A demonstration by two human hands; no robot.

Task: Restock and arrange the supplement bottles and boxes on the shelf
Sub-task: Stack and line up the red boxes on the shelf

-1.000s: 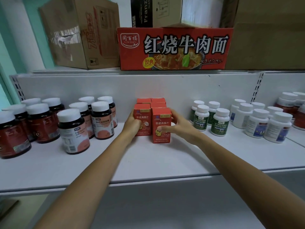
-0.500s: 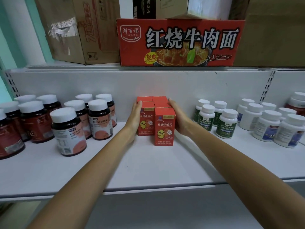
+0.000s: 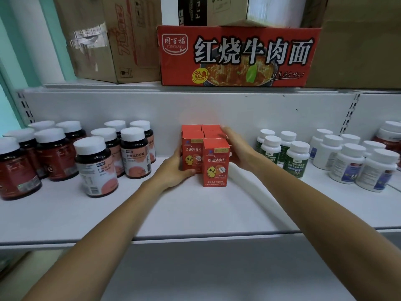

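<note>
Several small red supplement boxes stand in a tight cluster at the middle of the white shelf, one box set further forward than the rest. My left hand cups the cluster's left side, its thumb across the lower front of the left box. My right hand lies flat against the cluster's right side, fingers reaching toward the rear boxes. The fingers of both hands are partly hidden behind the boxes.
Dark white-capped bottles stand in rows to the left. Green-labelled white bottles and more white bottles stand to the right. On the upper shelf sit a red noodle carton and brown cardboard boxes.
My left thumb has come round onto the front of the left box. My right hand has slid from the front box's face back along the right side. The boxes have barely shifted.
</note>
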